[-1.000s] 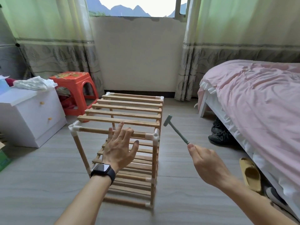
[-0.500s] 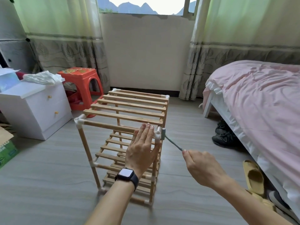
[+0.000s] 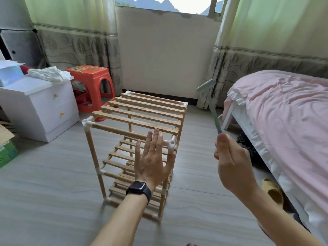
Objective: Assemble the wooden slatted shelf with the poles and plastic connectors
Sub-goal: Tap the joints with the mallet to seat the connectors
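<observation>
The wooden slatted shelf (image 3: pixel 140 114) stands upright on the floor in the middle of the room, its poles joined by white plastic connectors such as the near right one (image 3: pixel 171 144) and the near left one (image 3: pixel 88 123). My left hand (image 3: pixel 152 160) is flat with fingers spread, pressed against the top front pole beside the near right connector. My right hand (image 3: pixel 230 162) grips the handle of a small green hammer (image 3: pixel 213 110), raised up and to the right of the shelf, its head blurred.
A pink-covered bed (image 3: pixel 276 121) fills the right side, with shoes and a yellow slipper (image 3: pixel 271 190) beside it. A white drawer cabinet (image 3: pixel 39 107) and an orange stool (image 3: pixel 90 82) stand on the left. A cardboard box (image 3: pixel 7 146) sits at the left edge.
The hammer head was at the near right connector half a second ago; my right hand has now swung it up and away. My left hand stays on the front pole.
</observation>
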Tool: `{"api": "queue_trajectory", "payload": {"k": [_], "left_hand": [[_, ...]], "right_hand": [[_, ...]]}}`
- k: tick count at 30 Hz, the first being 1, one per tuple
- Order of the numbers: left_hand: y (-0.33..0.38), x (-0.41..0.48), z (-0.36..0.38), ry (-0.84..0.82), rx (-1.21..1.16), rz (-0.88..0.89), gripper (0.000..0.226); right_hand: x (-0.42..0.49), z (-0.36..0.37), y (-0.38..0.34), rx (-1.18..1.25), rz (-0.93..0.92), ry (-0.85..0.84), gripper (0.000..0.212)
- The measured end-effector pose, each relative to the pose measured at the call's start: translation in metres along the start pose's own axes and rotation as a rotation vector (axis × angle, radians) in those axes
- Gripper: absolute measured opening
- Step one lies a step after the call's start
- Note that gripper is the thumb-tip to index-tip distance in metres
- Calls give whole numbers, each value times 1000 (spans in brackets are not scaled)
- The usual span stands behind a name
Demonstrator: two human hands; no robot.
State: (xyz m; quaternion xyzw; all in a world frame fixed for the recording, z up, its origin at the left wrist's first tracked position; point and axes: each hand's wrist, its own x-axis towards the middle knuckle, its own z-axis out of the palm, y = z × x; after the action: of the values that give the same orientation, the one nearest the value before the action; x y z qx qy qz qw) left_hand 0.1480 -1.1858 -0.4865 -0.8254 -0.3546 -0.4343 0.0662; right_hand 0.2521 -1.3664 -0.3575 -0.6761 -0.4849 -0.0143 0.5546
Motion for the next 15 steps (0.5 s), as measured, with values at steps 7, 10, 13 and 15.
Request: {"api": "queue_trajectory", "payload": {"k": [7,10,13,15], "left_hand": [[-3,-3,1,-39,-44,-7,73],[-8,-3,3,-55,-26,-4,77],[-9,-8,3,-81,-18,-2,77],[-8,-7,1,-93,-27,3,75]], "right_hand": [[-8,17,17,-416,243,-305,47],[-8,19,4,-136,36,-53,44],[-15,25,7,-308,239,-265,46],[-17,23,18,-279,274,-212,48]]}}
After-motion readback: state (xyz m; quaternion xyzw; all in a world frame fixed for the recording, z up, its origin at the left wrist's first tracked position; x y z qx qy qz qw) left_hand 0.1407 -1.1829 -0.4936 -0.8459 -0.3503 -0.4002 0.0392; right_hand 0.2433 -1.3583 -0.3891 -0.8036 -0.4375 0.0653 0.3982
